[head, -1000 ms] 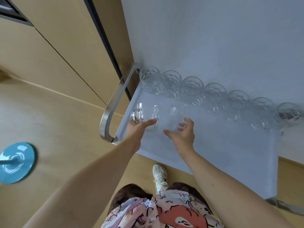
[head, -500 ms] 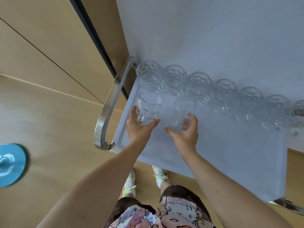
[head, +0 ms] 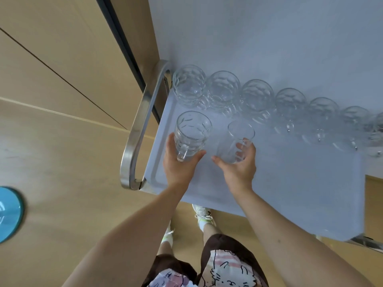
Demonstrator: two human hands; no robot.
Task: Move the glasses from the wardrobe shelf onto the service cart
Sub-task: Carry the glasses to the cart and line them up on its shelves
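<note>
I see the service cart (head: 290, 183) with its pale blue-grey top tray and a brushed metal handle (head: 141, 129) arching over its left end. Along the tray's far edge stands a row of dimpled glass mugs (head: 257, 96), side by side. Nearer me, two more stand at the left end: a handled mug (head: 191, 135) and a plain tumbler (head: 236, 145).

bright, soft shadows; wide-angle edge distortion
</note>
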